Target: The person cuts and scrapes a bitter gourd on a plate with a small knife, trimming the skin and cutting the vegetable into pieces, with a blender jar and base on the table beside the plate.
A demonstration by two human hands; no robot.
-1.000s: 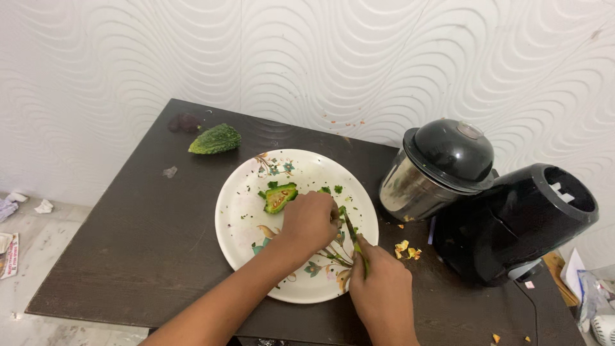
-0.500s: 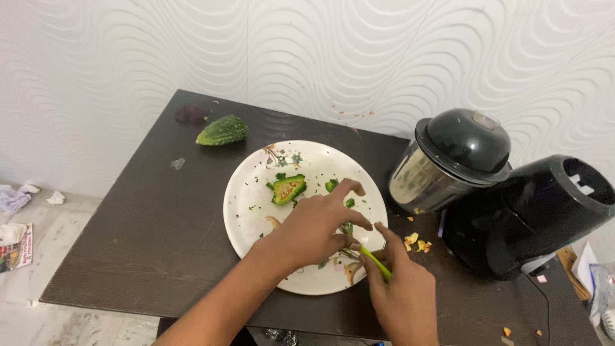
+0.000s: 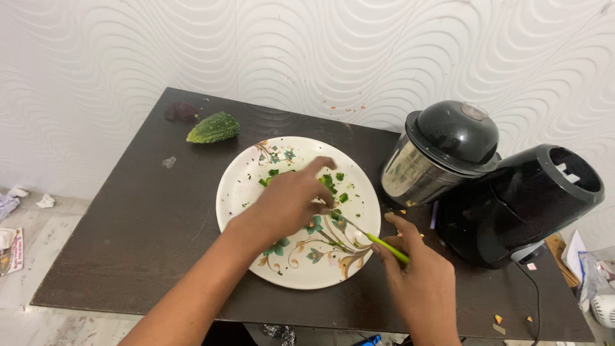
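Nearest to us, our right hand (image 3: pixel 419 282) is by the front edge of the dark brown wooden desk (image 3: pixel 134 237). It pinches a thin knife with a bright green handle (image 3: pixel 386 247), and the tip of the knife lies on the round white plate with painted flowers and leaves (image 3: pixel 301 256). The plate sits in the middle of the desk. Our left hand (image 3: pixel 288 198) lies over the plate. Its fingers are curled down, with one finger pointing out, and they press on small chopped green vegetable bits (image 3: pixel 330 182). We cannot tell if they hold a bit.

At the right side of the desk stands a black mixer base (image 3: pixel 519 205). Just beside it, closer to the plate, is a shiny steel jar with a black lid (image 3: pixel 442 154). A few tiny orange crumbs (image 3: pixel 496 318) lie near the front right corner.

Toward the back left corner lies a bumpy green bitter gourd piece (image 3: pixel 213 127). Next to it is a small dark purple lump (image 3: pixel 181 111). Behind the desk is a white wall with wavy lines (image 3: pixel 307 51).
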